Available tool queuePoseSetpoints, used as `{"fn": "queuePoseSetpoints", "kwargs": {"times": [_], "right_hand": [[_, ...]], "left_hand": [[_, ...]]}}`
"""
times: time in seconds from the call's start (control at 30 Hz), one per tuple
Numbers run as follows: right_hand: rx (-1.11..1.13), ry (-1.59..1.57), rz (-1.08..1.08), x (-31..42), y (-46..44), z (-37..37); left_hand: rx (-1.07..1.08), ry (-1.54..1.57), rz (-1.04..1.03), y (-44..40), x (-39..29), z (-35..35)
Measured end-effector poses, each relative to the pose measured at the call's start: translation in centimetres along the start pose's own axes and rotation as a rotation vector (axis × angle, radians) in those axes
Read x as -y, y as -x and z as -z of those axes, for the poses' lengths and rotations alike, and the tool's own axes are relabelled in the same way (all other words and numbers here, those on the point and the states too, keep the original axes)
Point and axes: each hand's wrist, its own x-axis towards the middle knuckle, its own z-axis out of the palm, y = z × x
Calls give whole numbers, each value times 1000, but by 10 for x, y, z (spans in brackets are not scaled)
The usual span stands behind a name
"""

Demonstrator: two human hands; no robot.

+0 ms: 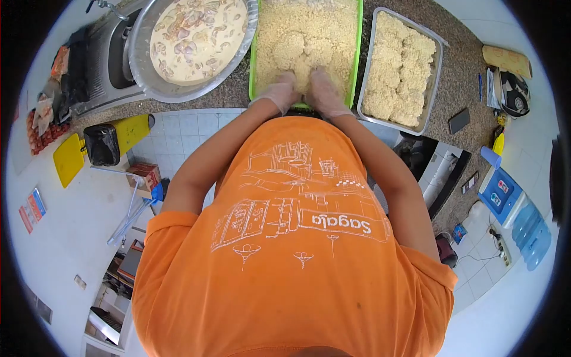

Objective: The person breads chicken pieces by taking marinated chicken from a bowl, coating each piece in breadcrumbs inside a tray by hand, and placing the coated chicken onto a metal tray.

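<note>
A green-rimmed tray (253, 71) full of pale, coarse crumbs (333, 30) stands on the counter in front of me. At its near edge, my left hand (284, 89) and my right hand (323, 90) sit close together, both in clear plastic gloves. Their fingers are sunk in the crumbs, so I cannot see whether they grip anything. Just beyond the fingertips, a crumb-covered lump (290, 49) rises from the layer. To the right, a metal tray (438, 77) holds several crumb-coated pieces (401, 68) in rows.
A large metal bowl (143, 77) of pieces in creamy liquid (199, 41) stands at left, by the sink (119, 65). On the right counter lie a dark phone (459, 121), a blue cup (491, 157) and a second phone (470, 182). A yellow bin (131, 132) stands below left.
</note>
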Motion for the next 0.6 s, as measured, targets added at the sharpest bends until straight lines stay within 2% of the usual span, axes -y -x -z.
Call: {"fn": "queuePoseSetpoints", "kwargs": {"times": [0.03, 0.1, 0.17, 0.27, 0.3, 0.37, 0.43, 0.47, 0.5, 0.57, 0.6], "right_hand": [[51, -28, -72, 3, -4, 4], [130, -79, -139, 4, -17, 23], [210, -128, -134, -3, -24, 49], [-43, -387, -120, 22, -22, 102], [-79, -189, -205, 12, -27, 85], [-383, 245, 115, -8, -35, 28], [-274, 402, 201, -9, -37, 18], [-14, 334, 128, -2, -36, 30], [235, 267, 56, 4, -40, 44], [346, 256, 53, 14, -44, 71], [399, 252, 52, 14, -47, 81]], "left_hand": [[30, -69, -66, -38, 31, -32], [27, -28, -166, -51, 39, -34], [-20, 204, -226, -12, 1, 24], [-144, 337, -215, 15, -25, 75], [-389, 133, -304, 6, -18, 67], [-875, -299, -463, -25, 8, 38], [-716, -528, -522, -34, 21, 23], [-630, -638, -546, -28, 20, 22], [-398, -517, -443, -32, 19, 32], [65, -267, -233, -26, 2, 68], [32, -336, -256, -26, 6, 62]]}}
